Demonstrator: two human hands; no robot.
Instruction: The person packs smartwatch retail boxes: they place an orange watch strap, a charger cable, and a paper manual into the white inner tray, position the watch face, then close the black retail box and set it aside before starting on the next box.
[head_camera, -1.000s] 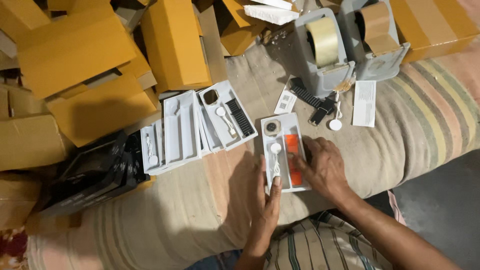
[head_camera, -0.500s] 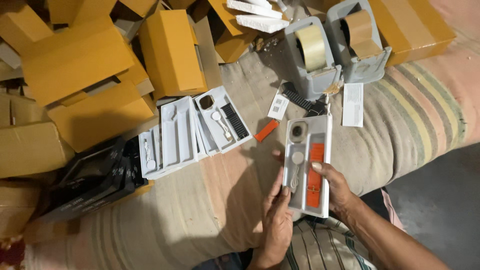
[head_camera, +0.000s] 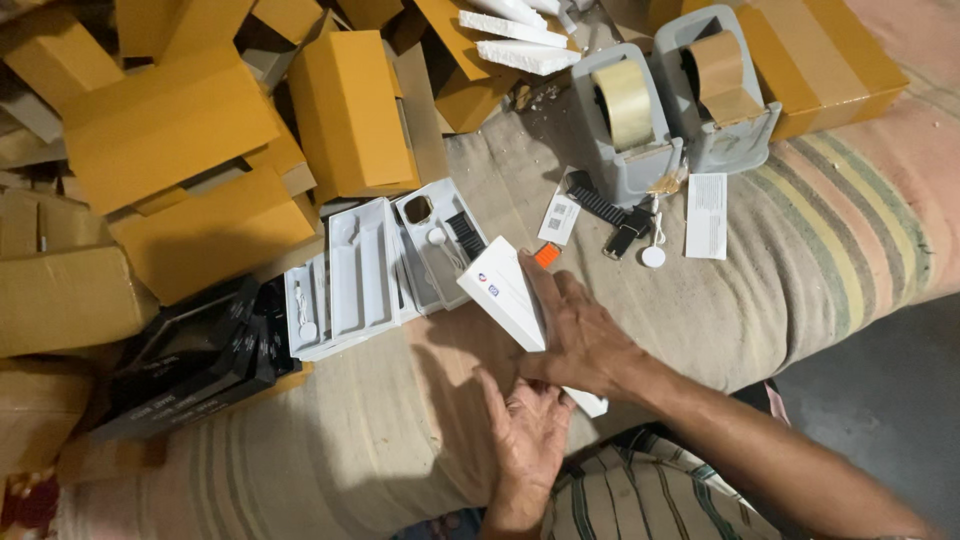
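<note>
My right hand (head_camera: 585, 335) is shut on a long white box (head_camera: 505, 295), tilted on its edge so that its plain outside faces me. A bit of orange strap (head_camera: 545, 255) sticks out at the box's far end. My left hand (head_camera: 525, 440) rests just below, fingers apart, with its fingertips near the box's lower end under my right hand. Both hands are over a striped beige cushion (head_camera: 800, 260). To the left lies an open white tray (head_camera: 435, 240) with a watch body, a white charger and a black strap.
Empty white trays (head_camera: 350, 280) lie beside black boxes (head_camera: 190, 360). Yellow cardboard boxes (head_camera: 345, 110) are piled behind. Two grey tape dispensers (head_camera: 640, 120) stand at the back, with a black watch strap (head_camera: 610, 215), a white puck (head_camera: 653, 257) and a paper leaflet (head_camera: 706, 215) before them.
The white tray with the orange strap lay open and face up in both hands; now it is turned over on its edge, its contents hidden, and held by my right hand.
</note>
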